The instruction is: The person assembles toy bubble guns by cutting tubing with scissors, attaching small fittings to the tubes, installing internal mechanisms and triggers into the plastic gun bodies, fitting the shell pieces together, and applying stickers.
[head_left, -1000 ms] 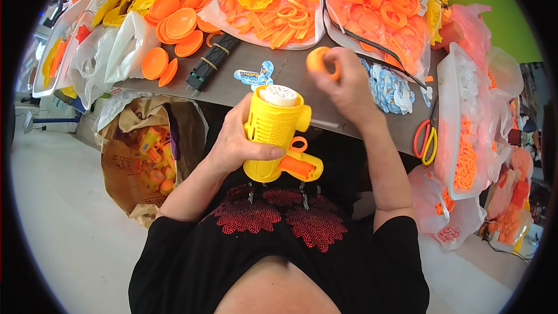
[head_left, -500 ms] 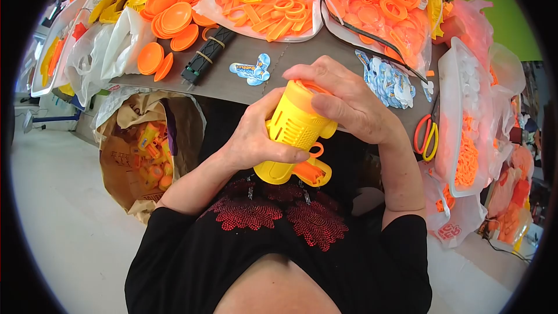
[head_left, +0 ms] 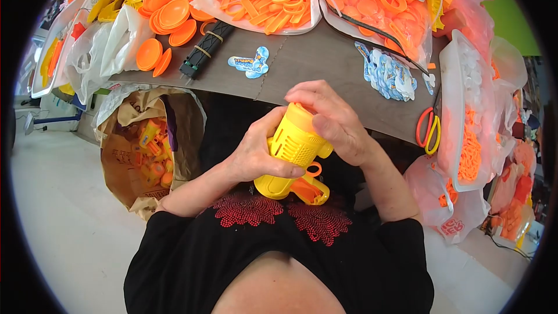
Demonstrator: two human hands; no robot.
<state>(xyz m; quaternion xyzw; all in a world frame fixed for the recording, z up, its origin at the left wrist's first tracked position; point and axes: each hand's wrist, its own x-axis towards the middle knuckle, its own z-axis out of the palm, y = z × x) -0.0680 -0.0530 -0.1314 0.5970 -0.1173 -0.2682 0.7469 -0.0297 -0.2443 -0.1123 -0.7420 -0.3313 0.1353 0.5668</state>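
Note:
A yellow toy gun [head_left: 293, 142] with a thick slotted barrel is held over my lap, just off the table's near edge. My left hand [head_left: 258, 148] is wrapped round the barrel, thumb across its front. At the wide upper end, my right hand [head_left: 331, 119] rests its curled fingers over the rim, with the thumb against the side. Those fingers partly hide the rim. Below the barrel, an orange trigger ring [head_left: 314, 168] and an orange part inside the handle [head_left: 311, 191] show.
On the table [head_left: 314, 58] lie a black strip with rubber bands [head_left: 203, 49], blue stickers [head_left: 250, 63], a sticker pile [head_left: 390, 75] and scissors [head_left: 429, 131]. Bags of orange parts [head_left: 273, 11] line the back. A paper bag [head_left: 131, 157] holds toy guns; a plastic bin [head_left: 456, 157] stands right.
The toy gun and both hands are slightly lower. My right fingers have shifted on the rim, and the orange seen there before is no longer visible.

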